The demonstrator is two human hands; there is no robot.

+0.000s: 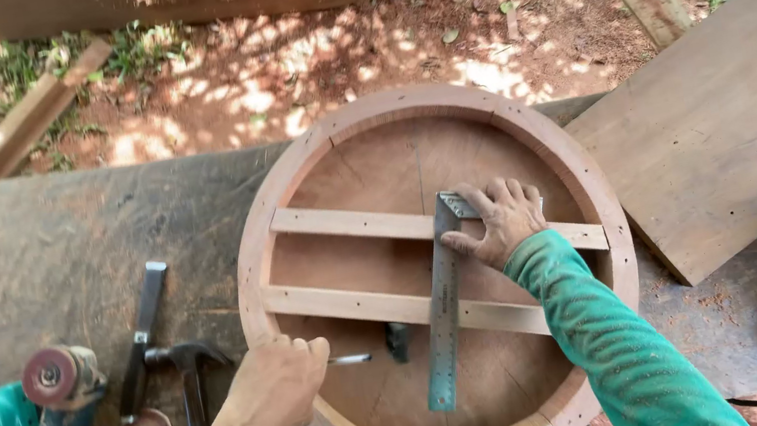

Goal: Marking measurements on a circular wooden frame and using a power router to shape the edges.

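— Inside the round wooden frame (435, 270), which lies flat on the desk (81, 250), I have both hands at work. My right hand (499, 219) presses a steel square (446, 319) flat, its blade crossing the two wooden slats (351, 228) that span the frame.

— And your left?

— My left hand (274, 387) sits at the near-left rim of the frame, fingers curled shut around a thin tool (349, 359) whose pale tip pokes out toward the square. A pencil or scriber, I judge; I cannot tell which.

— The right-hand fingers?

— Spread and lying flat on the head of the square, pinning it, not wrapped round it.

— So which step is it?

— Marking out, I judge: the square is set, no line drawn yet that I can see. The next move calls for holding the square dead steady against the slat while the tip comes up to the blade's edge.

— How does the frame look?

— A thick reddish ring with small holes dotted around its rim and a board bottom, slats paler than the ring. Left of the frame lie a hammer (183, 371) and a teal grinder (51, 417); right of it, a square board (720, 128).
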